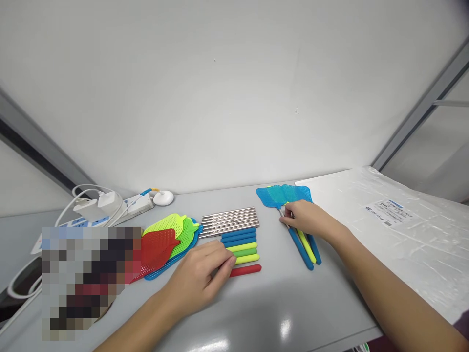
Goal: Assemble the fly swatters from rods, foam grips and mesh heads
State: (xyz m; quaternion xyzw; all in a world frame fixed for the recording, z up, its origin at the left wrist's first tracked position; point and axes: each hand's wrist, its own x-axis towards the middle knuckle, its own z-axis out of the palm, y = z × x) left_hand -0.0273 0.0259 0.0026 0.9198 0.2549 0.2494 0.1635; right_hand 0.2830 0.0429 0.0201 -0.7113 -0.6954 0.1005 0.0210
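Note:
My right hand (308, 217) is closed on the thin metal shaft of a blue fly swatter (271, 197). That swatter lies with others, their blue and yellow handles (307, 246) fanned toward me. My left hand (205, 269) has curled fingers, thumb near index fingertip, at the left ends of a row of loose handles. Those are blue handles (239, 235), yellow-green ones (249, 258), a green one (246, 253) and a red handle (247, 270). Whether the left fingers grip one is hidden. Behind them lie several metal rods (230, 221).
Loose swatter heads, among them a red head (157, 249) and a green head (187, 237), overlap at left. A power strip (139, 205) with white cables and a round white device (163, 197) sit behind. White wrapped packaging (351, 210) covers the right side. A blurred patch (91, 278) hides the left front.

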